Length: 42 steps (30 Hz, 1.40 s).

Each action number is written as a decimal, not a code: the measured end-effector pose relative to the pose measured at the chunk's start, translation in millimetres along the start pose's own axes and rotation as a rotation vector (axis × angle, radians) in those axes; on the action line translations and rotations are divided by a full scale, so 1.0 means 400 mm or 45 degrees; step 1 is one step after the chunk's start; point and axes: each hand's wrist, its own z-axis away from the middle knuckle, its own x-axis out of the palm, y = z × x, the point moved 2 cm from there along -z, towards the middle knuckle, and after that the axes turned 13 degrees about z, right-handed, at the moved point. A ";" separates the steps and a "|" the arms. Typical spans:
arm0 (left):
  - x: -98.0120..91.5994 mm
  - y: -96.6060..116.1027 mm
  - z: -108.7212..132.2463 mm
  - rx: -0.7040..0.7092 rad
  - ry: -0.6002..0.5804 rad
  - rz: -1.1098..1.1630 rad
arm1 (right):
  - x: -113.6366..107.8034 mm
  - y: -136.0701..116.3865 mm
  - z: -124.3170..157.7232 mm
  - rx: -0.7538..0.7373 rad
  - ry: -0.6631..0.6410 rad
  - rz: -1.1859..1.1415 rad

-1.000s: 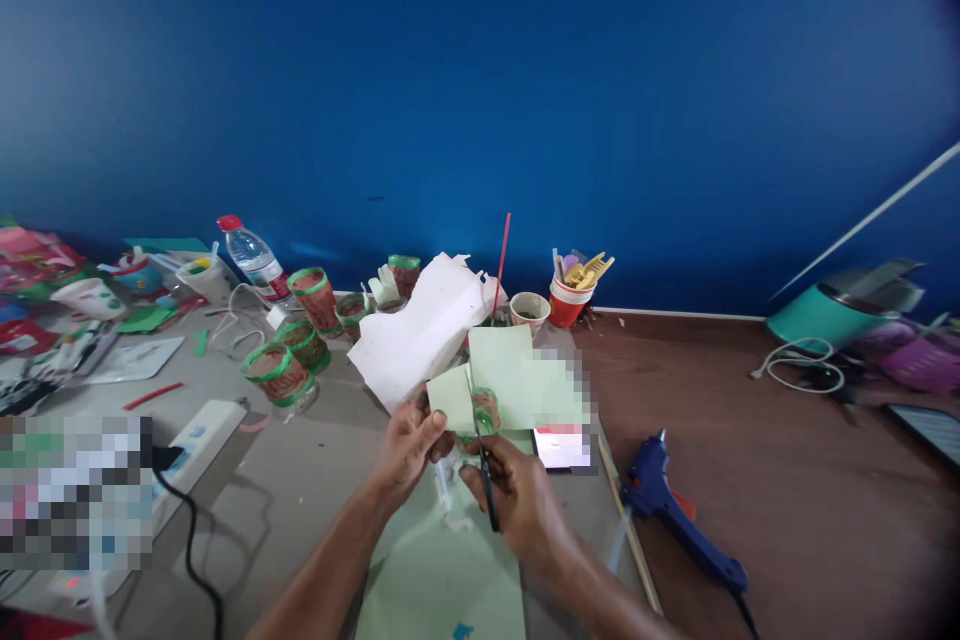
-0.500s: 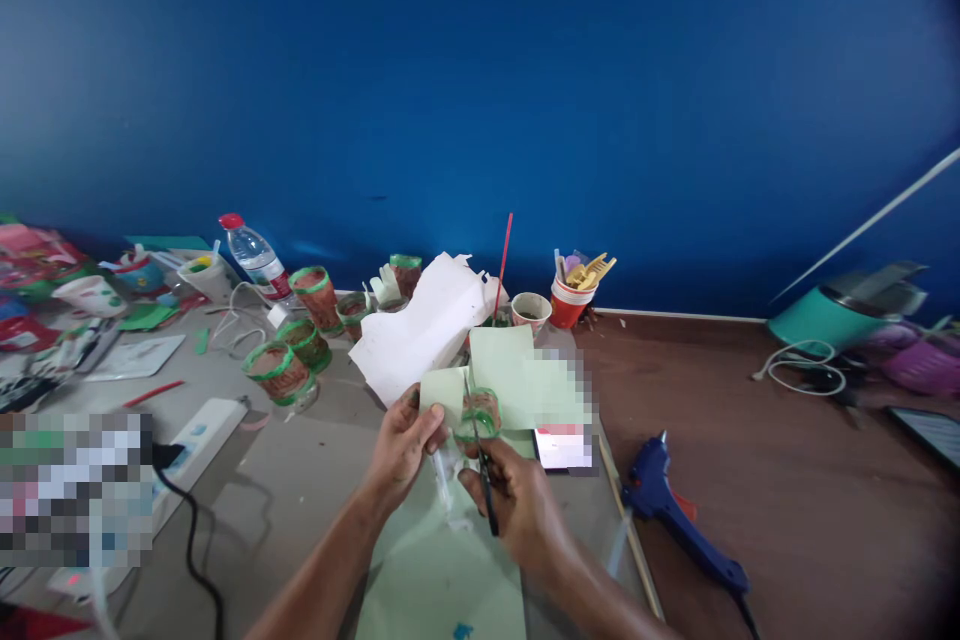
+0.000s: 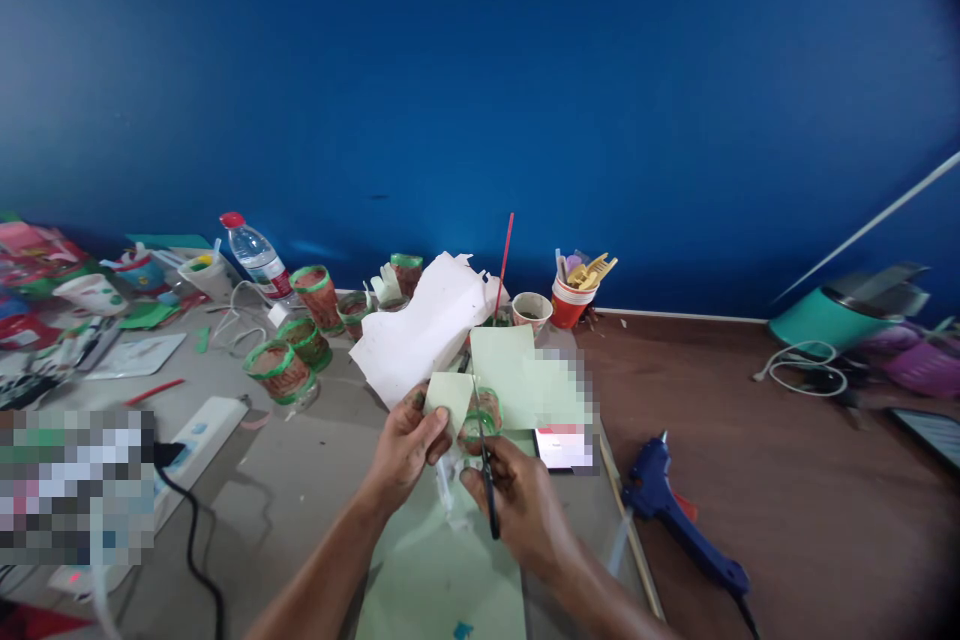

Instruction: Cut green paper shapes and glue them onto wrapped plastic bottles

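Observation:
My left hand (image 3: 411,442) pinches a small pale green piece of paper (image 3: 450,398) between thumb and fingers. In my right hand (image 3: 517,495) is a pair of scissors (image 3: 489,490) with dark handles, its blades pointing up beside the paper's right edge. Whether the blades touch the paper I cannot tell. Just behind the scissors stands a clear cup (image 3: 487,412) with a green rim and brown band. A larger pale green sheet (image 3: 506,375) lies beyond it, and another green sheet (image 3: 442,580) lies flat beneath my hands.
Crumpled white paper (image 3: 427,330) stands at the back, near a red cup of wooden cutlery (image 3: 574,300). Several painted cups (image 3: 281,373) and a water bottle (image 3: 255,255) are on the left. A blue glue gun (image 3: 682,520) lies right; a power strip (image 3: 202,435) lies left.
The small paper in my left hand has tilted and shifted slightly right and down. The scissors have moved a little to the right, with the right hand staying close by.

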 end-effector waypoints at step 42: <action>-0.046 0.044 -0.017 0.340 0.239 0.060 | 0.003 0.017 0.004 -0.053 -0.199 0.160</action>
